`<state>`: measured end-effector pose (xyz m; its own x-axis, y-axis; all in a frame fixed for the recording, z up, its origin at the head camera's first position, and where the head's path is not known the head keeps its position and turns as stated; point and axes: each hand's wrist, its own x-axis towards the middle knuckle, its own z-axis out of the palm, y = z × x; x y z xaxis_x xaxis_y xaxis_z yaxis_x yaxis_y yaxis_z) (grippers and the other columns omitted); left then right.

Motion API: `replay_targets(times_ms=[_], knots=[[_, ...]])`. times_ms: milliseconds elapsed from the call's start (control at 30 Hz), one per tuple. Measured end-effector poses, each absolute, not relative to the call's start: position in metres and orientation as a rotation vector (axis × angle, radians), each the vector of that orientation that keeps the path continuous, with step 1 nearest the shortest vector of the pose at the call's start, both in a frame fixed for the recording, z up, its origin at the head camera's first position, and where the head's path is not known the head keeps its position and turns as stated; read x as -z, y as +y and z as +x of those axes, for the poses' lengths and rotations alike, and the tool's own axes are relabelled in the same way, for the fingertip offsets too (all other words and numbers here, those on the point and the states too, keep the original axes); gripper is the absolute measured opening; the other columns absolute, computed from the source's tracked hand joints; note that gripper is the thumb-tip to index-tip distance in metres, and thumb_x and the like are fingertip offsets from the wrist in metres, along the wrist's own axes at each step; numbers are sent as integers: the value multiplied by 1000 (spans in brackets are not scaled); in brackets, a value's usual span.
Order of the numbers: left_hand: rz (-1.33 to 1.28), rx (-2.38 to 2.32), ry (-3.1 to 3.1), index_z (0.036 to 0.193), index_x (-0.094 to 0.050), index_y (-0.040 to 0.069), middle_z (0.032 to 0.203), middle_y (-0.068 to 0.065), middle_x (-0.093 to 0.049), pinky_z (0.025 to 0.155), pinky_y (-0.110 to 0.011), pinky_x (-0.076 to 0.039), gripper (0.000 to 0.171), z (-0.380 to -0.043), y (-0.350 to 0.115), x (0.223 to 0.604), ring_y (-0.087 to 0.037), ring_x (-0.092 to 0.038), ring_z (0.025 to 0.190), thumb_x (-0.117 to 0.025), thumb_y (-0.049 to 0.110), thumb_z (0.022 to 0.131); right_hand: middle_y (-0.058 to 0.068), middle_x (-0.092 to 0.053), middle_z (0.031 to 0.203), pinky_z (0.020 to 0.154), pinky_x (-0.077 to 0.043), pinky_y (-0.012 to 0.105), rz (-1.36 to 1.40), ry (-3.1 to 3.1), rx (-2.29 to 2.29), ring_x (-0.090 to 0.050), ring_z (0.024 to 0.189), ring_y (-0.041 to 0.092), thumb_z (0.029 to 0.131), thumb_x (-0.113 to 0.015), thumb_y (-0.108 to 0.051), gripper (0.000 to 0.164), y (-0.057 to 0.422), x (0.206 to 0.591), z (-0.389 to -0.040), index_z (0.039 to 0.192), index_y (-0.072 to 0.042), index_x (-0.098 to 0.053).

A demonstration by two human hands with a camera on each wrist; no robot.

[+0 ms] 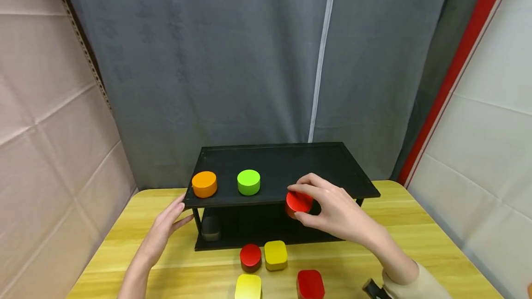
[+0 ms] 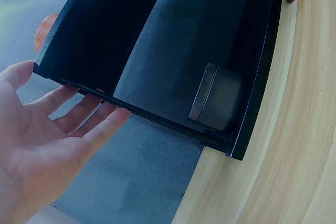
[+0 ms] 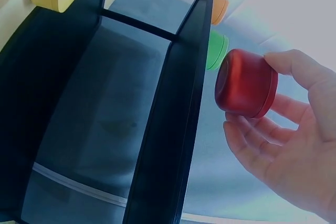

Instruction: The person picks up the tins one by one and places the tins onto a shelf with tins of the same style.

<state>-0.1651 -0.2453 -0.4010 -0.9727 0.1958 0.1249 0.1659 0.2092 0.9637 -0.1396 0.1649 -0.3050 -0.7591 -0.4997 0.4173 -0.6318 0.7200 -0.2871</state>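
Observation:
My right hand (image 1: 332,204) holds a red round tin (image 1: 299,203) between thumb and fingertips, at the front edge of a black two-tier shelf (image 1: 291,165). In the right wrist view the red tin (image 3: 245,83) appears apart from the shelf's upper tier, its lid side toward the palm. My left hand (image 1: 160,232) touches the shelf's left front corner; in the left wrist view its thumb meets the upper board and its fairly straight fingers lie along the side. On the upper tier stand an orange round tin (image 1: 204,184) and a green round tin (image 1: 248,182).
A black tin (image 1: 211,228) stands at the left of the lower tier. On the wooden table (image 1: 166,276), before the shelf, are another red round tin (image 1: 250,257), two yellow squarish tins (image 1: 276,255) and a red squarish tin (image 1: 311,284). Grey curtain (image 1: 249,59) hangs behind.

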Motion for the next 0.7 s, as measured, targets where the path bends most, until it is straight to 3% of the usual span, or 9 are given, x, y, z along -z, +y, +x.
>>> replay_targets(times_ms=[700], knots=[[357,-1940,2418,163,-26,5,172,-19,-20,100,-13,-52,63,-164,-245,402,25,-44,122,-30,43,113,-5,-64,120,75,-58,22,834,-2659,-622,-60,95,11,86,-80,-23,44,162,299,-173,129,-19,-72]])
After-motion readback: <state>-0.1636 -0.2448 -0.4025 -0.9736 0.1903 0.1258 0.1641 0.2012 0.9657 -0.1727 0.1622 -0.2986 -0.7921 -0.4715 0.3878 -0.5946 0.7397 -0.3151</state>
